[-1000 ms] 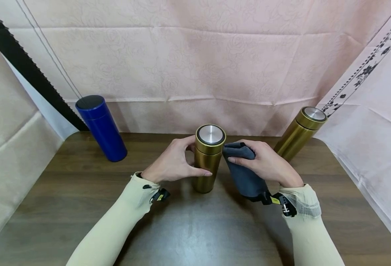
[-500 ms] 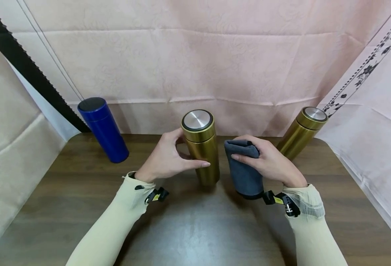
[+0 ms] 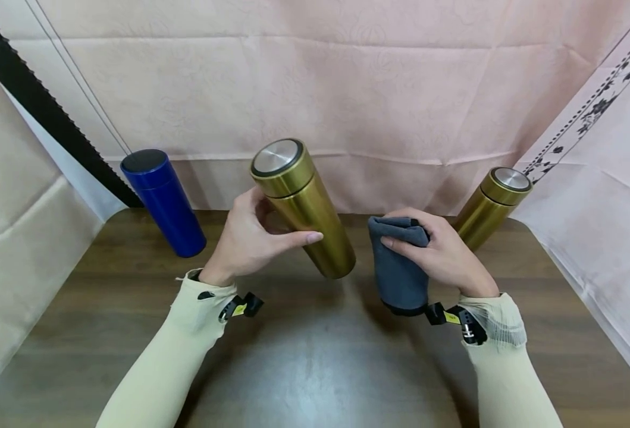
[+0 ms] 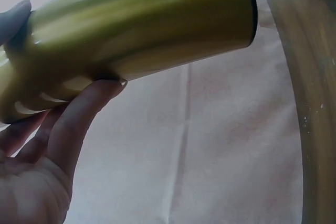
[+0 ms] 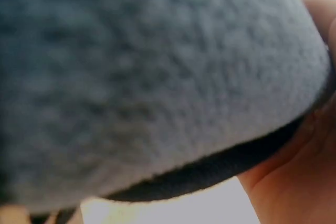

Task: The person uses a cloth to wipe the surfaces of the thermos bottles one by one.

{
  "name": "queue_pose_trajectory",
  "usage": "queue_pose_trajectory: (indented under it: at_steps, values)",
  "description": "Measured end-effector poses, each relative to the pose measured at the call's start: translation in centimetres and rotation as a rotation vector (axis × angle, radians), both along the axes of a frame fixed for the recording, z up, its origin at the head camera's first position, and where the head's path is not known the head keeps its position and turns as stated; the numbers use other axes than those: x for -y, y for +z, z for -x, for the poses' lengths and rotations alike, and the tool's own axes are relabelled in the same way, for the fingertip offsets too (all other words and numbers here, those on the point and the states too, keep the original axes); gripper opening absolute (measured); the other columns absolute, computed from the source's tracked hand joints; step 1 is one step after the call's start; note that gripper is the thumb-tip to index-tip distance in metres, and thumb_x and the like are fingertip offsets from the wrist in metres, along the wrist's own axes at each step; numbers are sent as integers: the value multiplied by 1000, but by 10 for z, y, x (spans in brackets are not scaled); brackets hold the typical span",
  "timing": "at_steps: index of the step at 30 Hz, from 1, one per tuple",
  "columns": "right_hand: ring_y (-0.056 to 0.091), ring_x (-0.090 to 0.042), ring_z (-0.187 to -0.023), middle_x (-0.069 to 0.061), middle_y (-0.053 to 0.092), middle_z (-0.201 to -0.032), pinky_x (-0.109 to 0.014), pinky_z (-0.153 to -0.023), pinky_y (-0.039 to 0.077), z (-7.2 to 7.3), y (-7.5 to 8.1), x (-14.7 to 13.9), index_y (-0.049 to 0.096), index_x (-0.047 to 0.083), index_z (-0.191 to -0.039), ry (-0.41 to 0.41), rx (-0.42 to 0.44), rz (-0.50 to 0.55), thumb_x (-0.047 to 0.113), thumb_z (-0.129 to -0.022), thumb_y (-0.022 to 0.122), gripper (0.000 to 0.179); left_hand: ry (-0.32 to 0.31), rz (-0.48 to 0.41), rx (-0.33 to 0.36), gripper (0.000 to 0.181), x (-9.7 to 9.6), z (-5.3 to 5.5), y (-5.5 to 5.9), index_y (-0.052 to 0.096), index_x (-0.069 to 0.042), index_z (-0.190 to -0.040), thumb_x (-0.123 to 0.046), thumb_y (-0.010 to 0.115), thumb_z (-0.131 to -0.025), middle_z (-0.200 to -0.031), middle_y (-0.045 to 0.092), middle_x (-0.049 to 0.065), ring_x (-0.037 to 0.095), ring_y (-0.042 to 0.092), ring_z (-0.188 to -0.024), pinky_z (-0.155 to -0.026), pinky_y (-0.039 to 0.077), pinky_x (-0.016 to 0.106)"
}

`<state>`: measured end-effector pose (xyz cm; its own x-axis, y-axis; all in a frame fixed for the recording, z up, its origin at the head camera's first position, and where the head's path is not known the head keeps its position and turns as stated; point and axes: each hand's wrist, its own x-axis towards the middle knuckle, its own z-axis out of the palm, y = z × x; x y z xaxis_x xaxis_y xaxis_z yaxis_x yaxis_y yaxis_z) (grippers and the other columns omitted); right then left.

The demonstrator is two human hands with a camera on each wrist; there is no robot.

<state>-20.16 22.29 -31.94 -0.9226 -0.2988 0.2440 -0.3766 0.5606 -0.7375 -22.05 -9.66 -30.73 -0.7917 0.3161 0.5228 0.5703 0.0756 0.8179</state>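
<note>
In the head view my left hand [image 3: 256, 241] grips a gold vacuum flask [image 3: 315, 217] with a steel-topped lid. The flask is lifted off the table and leans, its lid toward the upper left. The left wrist view shows thumb and fingers on opposite sides of the gold flask [image 4: 157, 24], its base end pointing right. My right hand [image 3: 435, 246] pinches a folded grey-blue cloth [image 3: 400, 276], which hangs down to the right of the flask, apart from it. Close up, the cloth [image 5: 157, 77] fills most of the right wrist view.
A blue flask [image 3: 165, 205] with a dark lid stands at the back left of the wooden table [image 3: 304, 356]. Another gold flask [image 3: 486, 211] stands at the back right, partly behind my right hand. A pale pink curtain [image 3: 315, 101] hangs behind the table.
My left hand has raised the gold flask from the table, moved it left and tilted it. The cloth in my right hand has shifted slightly right, away from the flask.
</note>
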Motion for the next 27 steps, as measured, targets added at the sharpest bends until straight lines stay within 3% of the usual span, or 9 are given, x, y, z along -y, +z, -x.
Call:
queue_pose_trajectory:
  at_steps: [5, 11, 19, 27]
  values:
    - [65, -11, -103, 12, 69, -114, -20, -86, 53, 3, -2, -1, 70, 34, -116, 6, -46, 31, 27, -91, 79, 27, 0, -110, -39, 65, 6, 3, 6, 62, -10, -127, 0, 91, -70, -118, 71, 6, 23, 72, -104, -84, 64, 36]
    - [64, -12, -100, 10, 70, -109, -22, -85, 53, 5, -6, 1, 72, 32, -116, 95, -90, 34, 19, -90, 80, 30, 31, -228, -33, 64, 14, 0, 11, 61, -9, -127, 3, 89, -71, -117, 70, 8, 24, 73, -102, -75, 65, 36]
    - [67, -13, -97, 6, 73, -105, -24, -87, 56, 8, -14, 15, 74, 25, -114, 250, -188, 124, 7, -84, 83, 36, 94, -349, -95, 44, 17, 1, 16, 67, -9, -115, 0, 86, -76, -106, 71, 4, 18, 70, -95, -85, 58, 26]
    - [68, -19, -95, -8, 73, -104, -25, -85, 57, 2, -13, 27, 76, 9, -108, 267, -236, 301, -10, -79, 81, 35, 69, -421, 19, 36, 17, -2, 15, 64, -12, -112, 6, 75, -82, -99, 69, 5, 15, 69, -85, -61, 64, 36]
